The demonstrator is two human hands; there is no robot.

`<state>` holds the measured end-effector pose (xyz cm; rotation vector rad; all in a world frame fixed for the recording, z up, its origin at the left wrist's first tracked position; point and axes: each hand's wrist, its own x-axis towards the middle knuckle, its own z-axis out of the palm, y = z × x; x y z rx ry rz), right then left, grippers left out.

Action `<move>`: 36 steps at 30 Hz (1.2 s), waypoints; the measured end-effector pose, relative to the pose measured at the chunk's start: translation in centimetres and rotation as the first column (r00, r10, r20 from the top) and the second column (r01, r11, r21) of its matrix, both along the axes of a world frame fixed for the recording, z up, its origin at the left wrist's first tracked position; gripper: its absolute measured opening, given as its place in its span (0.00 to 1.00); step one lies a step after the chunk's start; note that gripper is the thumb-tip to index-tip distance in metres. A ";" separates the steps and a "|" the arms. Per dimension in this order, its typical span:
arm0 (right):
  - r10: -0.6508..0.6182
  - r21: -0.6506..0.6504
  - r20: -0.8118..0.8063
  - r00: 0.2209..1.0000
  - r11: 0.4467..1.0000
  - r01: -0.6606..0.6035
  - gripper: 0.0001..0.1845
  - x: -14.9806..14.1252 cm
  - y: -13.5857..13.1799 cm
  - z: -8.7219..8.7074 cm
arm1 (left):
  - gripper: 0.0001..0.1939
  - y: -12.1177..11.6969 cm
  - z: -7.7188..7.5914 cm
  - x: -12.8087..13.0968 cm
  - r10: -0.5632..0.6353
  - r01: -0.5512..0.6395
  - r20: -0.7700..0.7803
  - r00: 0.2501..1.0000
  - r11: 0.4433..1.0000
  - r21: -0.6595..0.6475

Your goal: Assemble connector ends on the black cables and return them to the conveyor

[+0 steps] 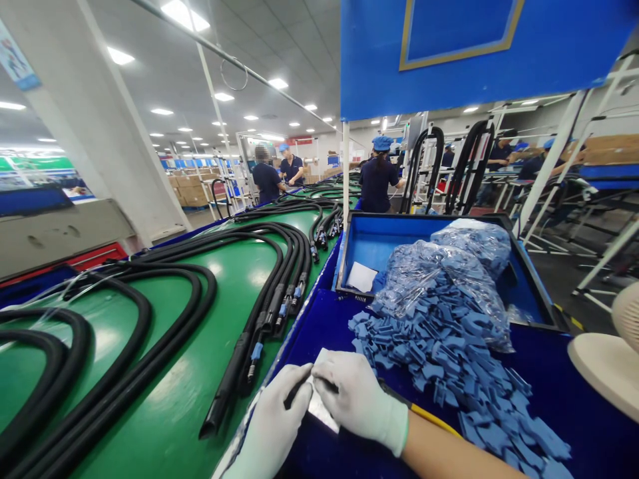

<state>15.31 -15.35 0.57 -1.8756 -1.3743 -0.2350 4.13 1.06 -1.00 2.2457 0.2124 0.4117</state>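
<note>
My left hand [272, 426] in a white glove is closed around the end of a thin black cable [294, 395] at the bottom centre. My right hand [357, 399], also gloved, is closed and pinches the same cable end from the right, its fingertips touching the left hand. Both hands rest on the dark blue work surface [339, 319], over a small white sheet [319, 406]. Just right of them spreads a heap of small blue plastic clips [439, 346].
A green conveyor [164, 399] on the left carries several looped black cables [200, 293] with connectors. A blue bin [379, 246] ahead holds clear bags of clips [449, 266] and a white card. A beige fan [614, 359] sits at right. Other workers stand further along the line.
</note>
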 end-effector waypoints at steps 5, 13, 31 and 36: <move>0.001 0.003 0.004 1.000 1.000 -0.001 0.11 0.0 0.0 0.0 | 0.15 0.0 -0.2 -0.1 0.008 -0.008 0.007 1.000 1.000 -0.008; -0.007 -0.002 -0.003 1.000 1.000 0.007 0.10 0.0 0.1 -0.3 | 0.14 -0.1 0.0 -0.1 0.006 -0.006 -0.003 1.000 1.000 -0.023; -0.003 -0.005 -0.021 1.000 1.000 0.003 0.10 -0.1 0.0 0.0 | 0.13 -0.2 0.3 -0.1 0.002 -0.001 0.015 1.000 0.999 -0.033; 0.003 -0.005 -0.029 1.000 1.000 -0.003 0.10 -0.1 0.0 0.1 | 0.14 -0.3 0.4 -0.2 -0.001 0.002 0.017 1.000 0.999 -0.033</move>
